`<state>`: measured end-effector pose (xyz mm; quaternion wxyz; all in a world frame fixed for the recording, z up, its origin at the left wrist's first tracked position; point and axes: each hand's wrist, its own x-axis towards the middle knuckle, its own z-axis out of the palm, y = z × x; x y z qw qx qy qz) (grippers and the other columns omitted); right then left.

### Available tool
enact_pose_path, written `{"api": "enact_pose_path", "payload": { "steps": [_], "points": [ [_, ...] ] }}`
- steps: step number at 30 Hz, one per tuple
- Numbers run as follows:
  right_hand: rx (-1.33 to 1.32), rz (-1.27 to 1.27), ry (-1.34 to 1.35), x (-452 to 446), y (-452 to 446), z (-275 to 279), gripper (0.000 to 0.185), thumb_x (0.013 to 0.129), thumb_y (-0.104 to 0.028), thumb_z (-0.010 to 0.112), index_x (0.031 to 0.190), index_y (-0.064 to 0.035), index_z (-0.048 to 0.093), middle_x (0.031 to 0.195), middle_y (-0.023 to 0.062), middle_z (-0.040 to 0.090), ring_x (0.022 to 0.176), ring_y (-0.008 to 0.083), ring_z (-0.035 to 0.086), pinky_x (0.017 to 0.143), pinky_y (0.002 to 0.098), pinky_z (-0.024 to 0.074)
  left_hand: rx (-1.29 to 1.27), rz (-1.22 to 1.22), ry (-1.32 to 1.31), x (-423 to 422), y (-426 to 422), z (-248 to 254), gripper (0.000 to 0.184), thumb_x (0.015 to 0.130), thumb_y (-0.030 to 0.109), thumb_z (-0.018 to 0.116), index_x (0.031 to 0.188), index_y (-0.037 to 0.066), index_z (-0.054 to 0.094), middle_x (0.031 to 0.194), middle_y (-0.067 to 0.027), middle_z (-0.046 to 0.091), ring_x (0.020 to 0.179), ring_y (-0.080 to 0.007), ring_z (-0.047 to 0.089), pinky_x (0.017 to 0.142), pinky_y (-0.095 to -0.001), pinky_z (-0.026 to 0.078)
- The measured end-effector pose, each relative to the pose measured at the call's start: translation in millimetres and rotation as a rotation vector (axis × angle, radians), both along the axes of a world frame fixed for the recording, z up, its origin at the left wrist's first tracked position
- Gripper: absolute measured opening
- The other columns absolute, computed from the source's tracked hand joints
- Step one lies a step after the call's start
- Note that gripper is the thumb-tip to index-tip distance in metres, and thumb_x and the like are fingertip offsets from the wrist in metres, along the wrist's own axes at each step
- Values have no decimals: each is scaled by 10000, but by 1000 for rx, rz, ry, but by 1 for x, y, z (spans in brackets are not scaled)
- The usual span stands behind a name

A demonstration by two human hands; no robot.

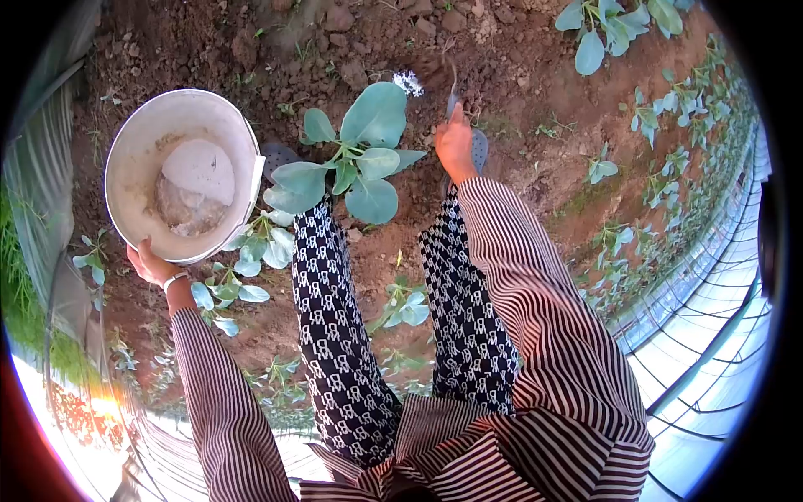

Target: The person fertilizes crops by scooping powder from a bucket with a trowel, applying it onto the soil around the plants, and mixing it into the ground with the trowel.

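Observation:
My left hand (152, 263) grips the near rim of a white bucket (125, 142), which is tilted so its inside shows. White powdery or granular matter (199, 170) lies at the bottom of the bucket. In my right hand (455, 144) is a small hand tool (454, 85) with a thin metal neck; its far end is smeared by motion over the soil. Just left of the tool, a small heap of white granules (408, 82) rests on the ground. A broad-leaved seedling (368, 163) grows between the bucket and my right hand.
Brown cloddy soil (535, 151) surrounds my feet, with a grey shoe (478, 151) beside my right hand. More young plants (615, 33) stand at the upper right and in rows along the right side. Plastic sheeting (50, 159) hangs at the left.

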<state>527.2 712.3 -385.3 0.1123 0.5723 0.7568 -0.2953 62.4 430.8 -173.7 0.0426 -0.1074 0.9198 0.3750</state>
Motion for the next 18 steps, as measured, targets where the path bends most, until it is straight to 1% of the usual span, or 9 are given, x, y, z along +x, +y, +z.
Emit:
{"api": "enact_pose_path", "payload": {
  "steps": [2,3,6,9,12,13,16,17,18],
  "points": [
    [-63,77,4,1,4,26,695,829,-171,606,1421,2,284,1004,299,545,817,381,600,720,438,504,-10,-1,-14,1,-2,0,535,698,187,577,1191,-20,556,1059,-162,585,908,-274,567,801,-404,466],
    [-66,145,-1,-4,10,38,689,837,-143,601,1428,-15,271,1006,283,536,798,371,599,728,434,503,-10,-18,-11,-2,-6,-1,523,703,191,574,1183,-16,560,1063,-159,586,907,-273,569,801,-409,467],
    [149,75,109,-37,45,53,629,836,-83,565,1405,7,312,1084,272,551,925,405,569,772,453,490,45,-18,-12,-3,-7,-2,496,713,186,567,1165,-19,564,1067,-156,588,909,-276,573,799,-415,469],
    [81,56,13,-67,92,29,617,872,-116,547,1422,-4,291,1053,264,544,874,390,582,748,440,496,18,-17,-15,-9,-9,1,473,717,180,564,1144,-24,568,1067,-153,589,905,-278,574,793,-414,473],
    [-76,202,-224,-61,66,13,612,894,-156,531,1440,-39,281,1031,257,532,820,378,589,718,436,497,57,10,6,-10,-12,0,469,717,177,564,1139,-28,570,1068,-154,588,905,-280,575,791,-413,473],
    [-84,224,-238,-50,64,15,624,903,-186,527,1455,-74,260,1046,257,527,804,384,593,718,442,500,73,8,-2,-12,-16,-1,491,709,189,573,1149,-28,570,1063,-152,592,909,-281,578,795,-416,473],
    [-174,407,-259,-16,64,37,646,895,-180,533,1467,-114,240,1037,258,529,790,395,592,714,457,502,25,-3,17,-12,-16,-5,502,700,203,587,1147,-27,577,1053,-151,600,909,-277,580,796,-416,471],
    [-165,456,-267,-11,61,42,654,886,-150,530,1468,-134,231,1023,257,527,789,410,590,710,472,502,-40,2,32,-6,-4,-2,514,686,214,599,1142,-23,586,1040,-152,607,900,-273,578,792,-413,471],
    [-116,391,-197,-11,63,41,653,883,-141,529,1466,-139,235,1018,255,526,797,414,591,702,478,500,-20,-3,26,-9,-2,-5,516,683,215,602,1142,-21,588,1041,-153,607,899,-274,579,794,-413,470]
  ]
}}
